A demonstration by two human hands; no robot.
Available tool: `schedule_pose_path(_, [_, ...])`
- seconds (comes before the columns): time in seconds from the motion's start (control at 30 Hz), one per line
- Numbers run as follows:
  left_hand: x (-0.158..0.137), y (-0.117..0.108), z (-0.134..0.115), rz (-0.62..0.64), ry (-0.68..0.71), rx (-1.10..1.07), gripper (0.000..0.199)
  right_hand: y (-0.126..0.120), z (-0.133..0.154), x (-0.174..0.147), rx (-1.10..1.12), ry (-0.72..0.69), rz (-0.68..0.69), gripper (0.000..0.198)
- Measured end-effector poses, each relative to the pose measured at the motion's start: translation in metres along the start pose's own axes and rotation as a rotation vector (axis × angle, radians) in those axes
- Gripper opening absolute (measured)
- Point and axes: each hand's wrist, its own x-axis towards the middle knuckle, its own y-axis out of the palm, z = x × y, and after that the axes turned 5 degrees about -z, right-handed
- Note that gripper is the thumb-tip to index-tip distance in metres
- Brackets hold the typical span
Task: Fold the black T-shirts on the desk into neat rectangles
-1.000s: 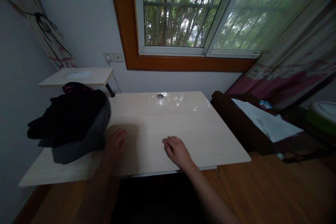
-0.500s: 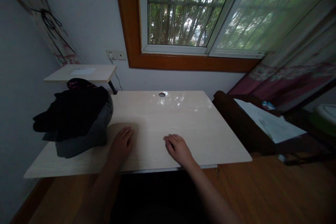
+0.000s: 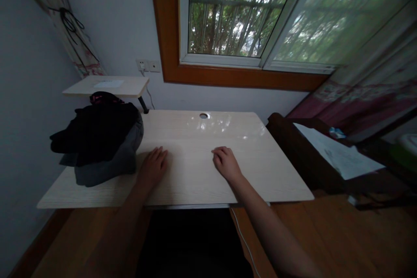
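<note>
My left hand (image 3: pixel 153 166) lies palm down on the pale wooden desk (image 3: pixel 195 182), fingers stretched forward and holding nothing. Just to its left is a heap of dark clothes, with a black garment (image 3: pixel 100 128) on top of a grey garment (image 3: pixel 107 168). My right hand (image 3: pixel 227 163) rests on the desktop further right, apart from the clothes. Its fingers are loosely bent and point left, with nothing seen in them. Its palm side is hidden.
A small raised shelf (image 3: pixel 130 87) with a paper (image 3: pixel 109 84) on it stands behind the clothes. A round cable hole (image 3: pixel 203 116) is near the desk's back edge. To the right, a dark brown surface holds a white sheet (image 3: pixel 335 152). A white cable (image 3: pixel 243 236) hangs below the desk.
Both my hands have slid forward on the desk, the right one farther and slightly to the right. The view has shifted a little. The clothes stay in place on the desk.
</note>
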Motion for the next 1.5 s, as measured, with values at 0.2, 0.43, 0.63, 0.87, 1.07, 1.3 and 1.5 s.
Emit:
schedule_pose_path(0.2, [0.031,0.008,0.008,0.045,-0.046,0.038,0.049,0.014,-0.004,0.009,-0.23,-0.007,0.041,0.037])
schedule_pose_path(0.43, [0.031,0.008,0.008,0.061,-0.067,0.05,0.052,0.018,-0.007,0.008,-0.254,-0.032,0.044,0.038])
schedule_pose_path(0.63, [0.029,0.014,0.013,0.052,-0.068,0.073,0.051,0.017,-0.007,0.007,-0.246,-0.018,0.034,0.037])
schedule_pose_path(0.87, [0.026,0.017,0.014,0.019,-0.058,0.073,0.051,0.017,-0.008,0.007,-0.224,-0.016,0.024,0.036])
schedule_pose_path(1.07, [0.03,0.015,0.014,0.066,-0.085,0.059,0.052,0.018,-0.011,0.007,-0.2,-0.02,0.021,0.037])
schedule_pose_path(1.3, [0.032,0.014,0.015,0.089,-0.08,0.063,0.053,0.021,-0.014,0.006,-0.209,-0.015,0.024,0.037])
schedule_pose_path(1.5, [0.028,0.012,0.013,0.05,-0.052,0.075,0.052,0.022,-0.014,0.006,-0.205,-0.005,0.029,0.036])
